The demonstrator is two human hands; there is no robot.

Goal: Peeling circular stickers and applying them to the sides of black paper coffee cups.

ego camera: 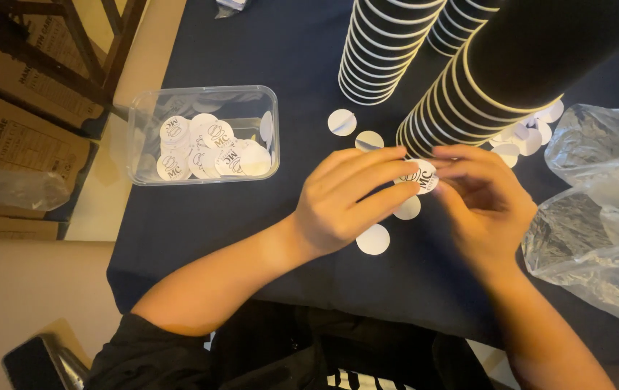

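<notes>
Both hands met just above the middle of the dark blue surface [266, 65]: the left hand [345, 198] and the right hand [479, 198] had their fingers curled in, pinching between them a round white sticker [421, 175] with a dark printed mark, held just off the cloth at the foot of a leaning stack of black cups [501, 68]. That stack rose from the hands toward 1 o'clock and walled off the way there; two more black cup stacks [389, 47] stood at 12 o'clock. Loose white paper discs [373, 239] lay on the cloth under and around the hands, some at 6 o'clock, some at 11 o'clock, others past the leaning stack at 2 o'clock. Crumpled clear plastic bags [598, 231] crowded the 3 o'clock side. Toward 9 o'clock, well apart from the hands, sat a clear plastic tub [204, 133] of printed stickers, with bare cloth between. The surface's left edge ran close beside the tub, and cardboard boxes [13, 137] stood beyond it. Its near edge lay at 6 o'clock, by the person's dark sleeve [150, 347].
</notes>
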